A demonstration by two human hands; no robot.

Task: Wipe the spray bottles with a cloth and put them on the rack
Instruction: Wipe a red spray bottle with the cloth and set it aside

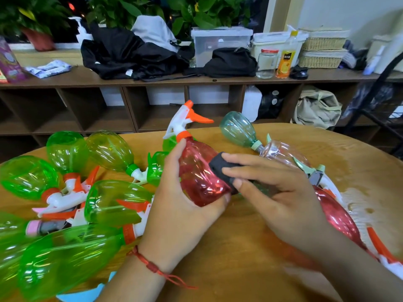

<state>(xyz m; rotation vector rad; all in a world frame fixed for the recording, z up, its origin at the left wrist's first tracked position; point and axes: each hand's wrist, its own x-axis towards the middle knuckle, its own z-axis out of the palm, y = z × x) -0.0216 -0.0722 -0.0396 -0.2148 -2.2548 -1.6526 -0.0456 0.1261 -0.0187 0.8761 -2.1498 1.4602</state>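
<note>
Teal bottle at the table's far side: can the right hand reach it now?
Probably, once freed: the teal bottle lies uncovered beyond the right hand, which holds a cloth against the red bottle.

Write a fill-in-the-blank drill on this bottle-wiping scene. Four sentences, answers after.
1. The left hand grips a spray bottle whose body is ____.
2. The right hand holds a dark cloth against that ____.
3. The held bottle's trigger is ____.
4. Most bottles lying on the table by the left hand are ____.
Missing words: red; bottle; orange; green.
</note>
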